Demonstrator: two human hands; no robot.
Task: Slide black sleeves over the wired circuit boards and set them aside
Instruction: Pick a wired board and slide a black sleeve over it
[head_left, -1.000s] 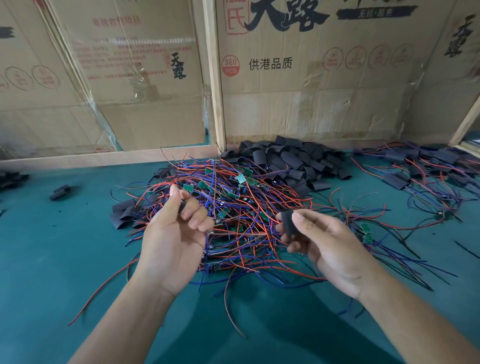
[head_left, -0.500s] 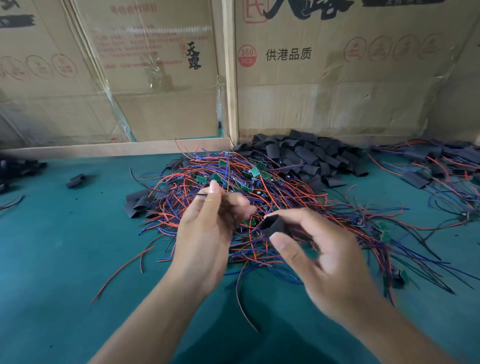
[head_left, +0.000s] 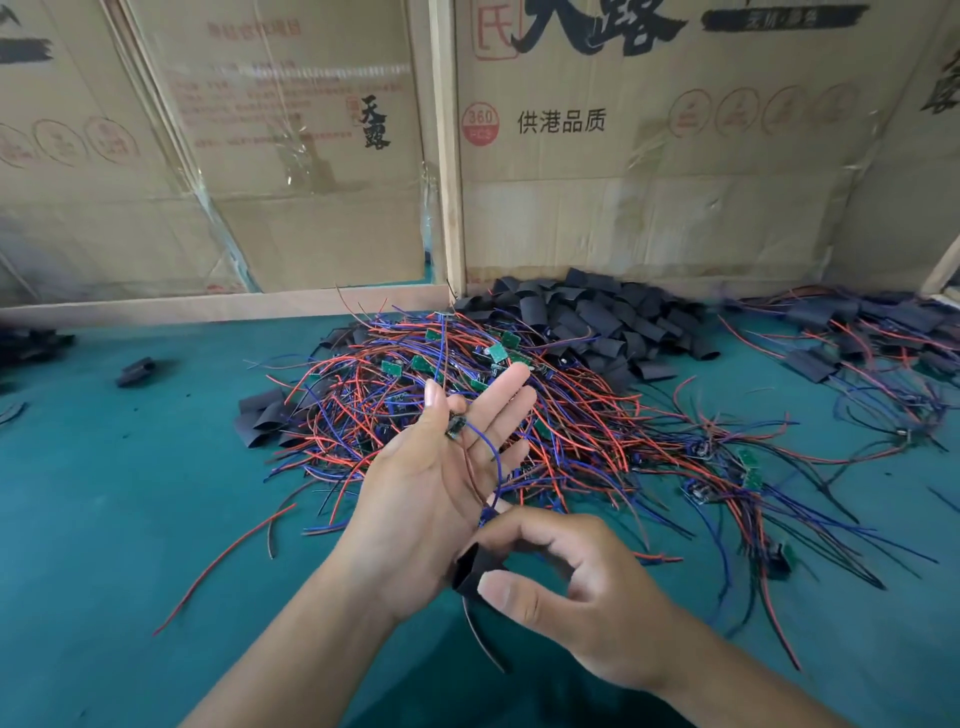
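Observation:
My left hand (head_left: 441, 483) is raised palm up, and its thumb pinches a small circuit board (head_left: 455, 427) against the straight fingers. The board's blue and red wires (head_left: 491, 457) run down across the palm. They lead toward a black sleeve (head_left: 472, 569), which my right hand (head_left: 571, 587) pinches between thumb and index finger just below the left palm. A black wire hangs under the sleeve. Behind the hands lies a big tangle of wired boards (head_left: 519, 410) on the green table.
A heap of loose black sleeves (head_left: 597, 322) sits at the back by the cardboard wall (head_left: 649, 156). Sleeved boards with wires (head_left: 857, 338) lie at the far right. More sleeves (head_left: 265, 415) lie left of the tangle, one stray sleeve (head_left: 136, 370) further left.
My left hand has turned palm up and spread its fingers, lifting one board out. My right hand with the sleeve has dropped down below it, to the ends of the wires.

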